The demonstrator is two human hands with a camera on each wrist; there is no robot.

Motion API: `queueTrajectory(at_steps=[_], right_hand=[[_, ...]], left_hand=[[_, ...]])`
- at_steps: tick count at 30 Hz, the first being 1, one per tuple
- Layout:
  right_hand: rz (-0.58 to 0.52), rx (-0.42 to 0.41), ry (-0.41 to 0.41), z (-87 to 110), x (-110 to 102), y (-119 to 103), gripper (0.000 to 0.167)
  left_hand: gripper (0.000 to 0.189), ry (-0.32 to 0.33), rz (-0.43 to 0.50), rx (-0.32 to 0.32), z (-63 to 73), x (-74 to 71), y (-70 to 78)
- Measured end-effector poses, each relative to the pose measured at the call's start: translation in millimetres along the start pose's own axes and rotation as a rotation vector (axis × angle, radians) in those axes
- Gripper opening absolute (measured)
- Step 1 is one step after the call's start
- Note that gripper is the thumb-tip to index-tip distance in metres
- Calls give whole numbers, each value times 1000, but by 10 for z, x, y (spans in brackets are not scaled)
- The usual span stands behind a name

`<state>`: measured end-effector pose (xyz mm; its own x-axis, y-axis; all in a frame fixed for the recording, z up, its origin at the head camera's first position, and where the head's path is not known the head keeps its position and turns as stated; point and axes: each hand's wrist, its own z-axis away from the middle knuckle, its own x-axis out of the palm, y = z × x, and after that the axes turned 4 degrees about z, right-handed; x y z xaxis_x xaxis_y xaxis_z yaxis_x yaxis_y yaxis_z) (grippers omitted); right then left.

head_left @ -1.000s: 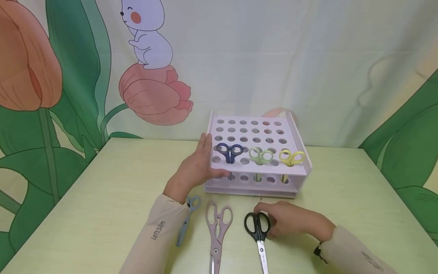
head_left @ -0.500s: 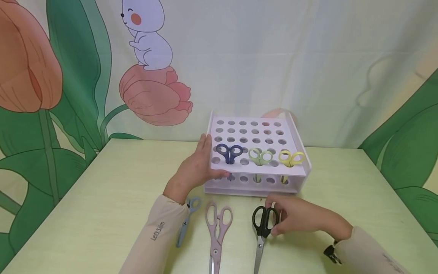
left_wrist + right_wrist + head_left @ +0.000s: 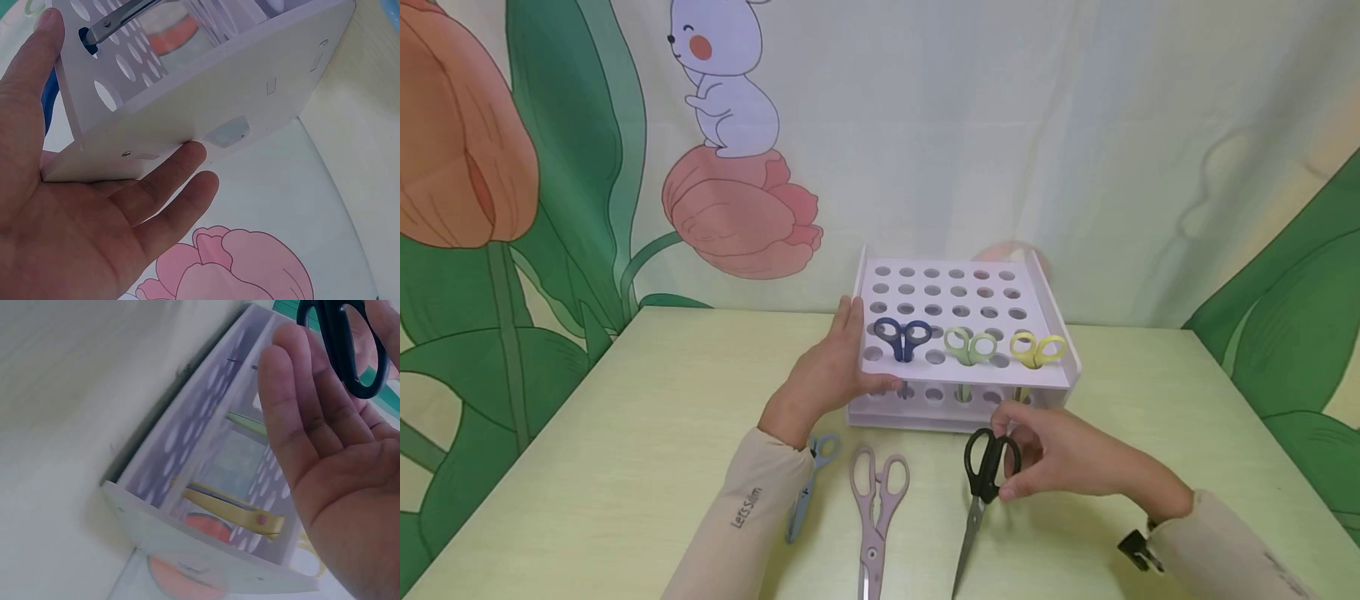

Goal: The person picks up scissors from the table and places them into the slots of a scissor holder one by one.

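Head view, right grip: My right grip (image 3: 1063, 454) pinches the black scissors (image 3: 991, 471) by their 3 o'clock handle loop.
Head view, black scissors: They lie at 9 o'clock from my palm, tilted, handles toward 12 to 1 o'clock, blades toward 6 to 7. Whether the tip touches the counter (image 3: 1150, 400) I cannot tell.
Head view, rack: The pale rack (image 3: 977, 374) stands just beyond, toward 12 o'clock from the black scissors, so their long axis has the blades pointing away from its holes. My right grip is the nearer one.
Head view, left grip: My left grip (image 3: 820, 367), at 10 o'clock from the black scissors, rests against the rack, unclenched.
Head view, standing scissors: From 9 toward 3 o'clock, the dark-blue scissors (image 3: 912, 343), green scissors (image 3: 968, 355) and yellow scissors (image 3: 1036, 355) stand in holes.
Head view, loose scissors: The pink scissors (image 3: 872, 533) lie at 9 o'clock from the black ones; the light-blue scissors (image 3: 802, 504) lie past them, beside my sleeve (image 3: 722, 533).
Left wrist view, rack wall: My fingers lie straight against the outer wall, thumb at the shelf's edge.
Right wrist view, black handles: They sit at 12 o'clock from my palm, between thumb and fingers; the rack is toward 9 to 10.
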<state>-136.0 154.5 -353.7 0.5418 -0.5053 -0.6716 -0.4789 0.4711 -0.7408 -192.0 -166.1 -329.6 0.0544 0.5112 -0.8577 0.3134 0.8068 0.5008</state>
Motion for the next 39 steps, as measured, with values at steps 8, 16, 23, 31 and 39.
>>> queueTrajectory(at_steps=[8, 16, 23, 31, 39], right_hand=[[-130, 22, -10, 21, -77, -94, 47], [-227, -26, 59, 50, -171, -104, 8], [-127, -67, 131, 114, -256, -183, 8], [-10, -168, 250, 174, -351, -260, 16], [97, -222, 380, 219, -459, -354, 23]], left_hand=[[128, -4, -5, -1, -1, 14, 1], [128, -3, 0, 2, 3, 22, -1], [128, -3, 10, 0, 1, 12, -5], [128, -3, 7, -4, -17, 19, -24], [128, -5, 1, -21, -20, 16, -17]])
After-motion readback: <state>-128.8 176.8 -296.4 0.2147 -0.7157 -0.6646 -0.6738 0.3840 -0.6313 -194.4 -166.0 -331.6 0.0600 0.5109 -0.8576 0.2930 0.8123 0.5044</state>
